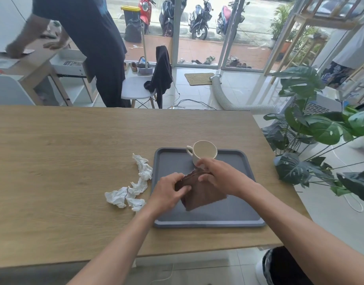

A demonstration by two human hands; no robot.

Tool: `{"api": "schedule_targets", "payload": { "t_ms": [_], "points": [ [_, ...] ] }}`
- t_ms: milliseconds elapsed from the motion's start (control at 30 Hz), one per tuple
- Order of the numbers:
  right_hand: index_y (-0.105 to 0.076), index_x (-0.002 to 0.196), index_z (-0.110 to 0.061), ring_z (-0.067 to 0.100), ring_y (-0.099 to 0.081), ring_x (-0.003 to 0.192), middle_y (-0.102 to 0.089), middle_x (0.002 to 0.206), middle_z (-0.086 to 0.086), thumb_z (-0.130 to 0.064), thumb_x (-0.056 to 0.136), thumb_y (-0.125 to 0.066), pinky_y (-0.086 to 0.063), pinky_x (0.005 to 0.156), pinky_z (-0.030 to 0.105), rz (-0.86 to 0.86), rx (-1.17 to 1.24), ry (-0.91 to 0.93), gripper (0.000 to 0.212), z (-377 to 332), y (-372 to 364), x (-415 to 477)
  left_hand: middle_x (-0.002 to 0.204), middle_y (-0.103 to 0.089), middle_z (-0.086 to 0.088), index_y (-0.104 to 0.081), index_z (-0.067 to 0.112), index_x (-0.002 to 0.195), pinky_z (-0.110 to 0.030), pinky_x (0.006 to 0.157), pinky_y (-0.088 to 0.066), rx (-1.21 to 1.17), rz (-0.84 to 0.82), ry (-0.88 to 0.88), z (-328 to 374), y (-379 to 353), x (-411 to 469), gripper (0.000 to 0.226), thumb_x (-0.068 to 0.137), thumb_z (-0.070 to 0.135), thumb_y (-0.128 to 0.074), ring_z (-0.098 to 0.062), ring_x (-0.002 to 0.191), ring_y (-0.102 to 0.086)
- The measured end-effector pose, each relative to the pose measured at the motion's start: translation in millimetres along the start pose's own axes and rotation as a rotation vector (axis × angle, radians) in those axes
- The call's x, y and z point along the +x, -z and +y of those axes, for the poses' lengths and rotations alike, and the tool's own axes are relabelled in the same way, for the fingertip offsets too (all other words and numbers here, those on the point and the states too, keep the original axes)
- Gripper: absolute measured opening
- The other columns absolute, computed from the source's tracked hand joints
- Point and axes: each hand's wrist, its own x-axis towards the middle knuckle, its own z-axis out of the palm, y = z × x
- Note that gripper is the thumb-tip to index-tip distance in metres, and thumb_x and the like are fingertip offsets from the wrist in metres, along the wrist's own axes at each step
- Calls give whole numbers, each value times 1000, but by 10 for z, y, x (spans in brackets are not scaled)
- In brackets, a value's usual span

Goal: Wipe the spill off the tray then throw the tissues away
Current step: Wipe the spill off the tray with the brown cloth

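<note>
Left hand (pixel 168 192) gripped the left edge of a brown napkin (pixel 203 196), fingers curled over it, while the right hand (pixel 218 175) pinched the napkin's upper corner just beside the base of a white cup (pixel 204 151). The napkin lay in the middle of the grey tray (pixel 207 223), low centre of the frame, with bare tray floor toward the near and right rims. The cup stood at the far rim. Crumpled white tissues (pixel 135 186) lay strung along the bench (pixel 64 161) just beside the tray's left rim; whether they touched it could not be told. Bare wood stretched wide to the left. The tray sat near the bench's near and right edges, with a plant (pixel 320 140) beyond the right edge and a black-lined bin (pixel 283 266) at lower right.
</note>
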Motion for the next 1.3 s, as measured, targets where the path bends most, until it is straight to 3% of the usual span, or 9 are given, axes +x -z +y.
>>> {"api": "schedule_targets", "payload": {
  "t_ms": [67,167,367,500,600,767,900,1033,1300],
  "points": [
    [-50,128,-22,17,-52,114,-55,125,-3,-27,87,-65,-42,96,35,-63,4,-34,43,36,28,-18,81,-62,7,-67,28,91,-39,73,-48,7,-19,-27,32,68,51,14,80,34,-64,-14,77,-59],
    [-63,109,-18,22,-55,99,-54,103,-4,-28,85,-68,-45,82,35,-117,-84,-26,27,60,28,-12,83,-60,10,-68,31,94,-39,76,-50,50,-32,-64,68,155,150,16,79,29,-68,-12,80,-59],
    [-58,96,-14,29,-56,81,-59,94,4,-36,84,-67,-39,64,35,263,-333,153,27,84,-68,-89,89,-61,7,-68,23,94,-32,73,-44,395,226,-358,104,187,163,14,83,17,-65,-18,85,-55],
    [-62,98,-16,31,-57,84,-52,110,5,-42,85,-61,-45,71,37,-45,-425,207,28,198,-630,-365,91,-63,11,-65,32,91,-33,77,-42,562,-72,-446,-222,-32,-210,14,78,31,-61,-15,90,-58],
    [-64,90,-18,22,-56,85,-53,102,-1,-51,90,-52,-46,73,35,-105,-257,125,35,283,-771,-484,95,-67,16,-66,31,97,-30,84,-43,435,-200,-321,-389,-33,-441,23,87,48,-54,-3,93,-56],
    [-54,123,-19,21,-51,112,-52,127,1,-46,95,-44,-44,95,36,176,-160,69,40,262,-785,-240,106,-65,9,-63,24,111,-39,89,-43,323,326,-8,-671,149,-389,39,91,46,-38,-11,100,-57],
    [-24,149,-24,24,-10,147,-16,159,3,-61,86,-18,-9,119,44,108,-167,-25,73,44,-1121,2,126,-57,0,-56,17,126,-44,99,-33,409,380,239,-839,91,-435,55,89,44,-25,-22,118,-50],
    [-5,153,-26,27,18,145,6,161,-1,-61,90,-18,17,114,49,114,-233,-142,73,-170,-1631,34,136,-52,3,-55,19,131,-46,111,-26,531,343,223,-948,-28,-522,52,94,39,-25,-17,131,-41],
    [-9,153,-28,27,12,146,-2,160,-6,-56,94,-23,10,112,52,84,-332,28,66,-305,-1773,44,136,-53,7,-58,22,130,-42,108,-24,564,330,190,-981,-25,-526,49,97,38,-25,-15,133,-40]
  ]
}}
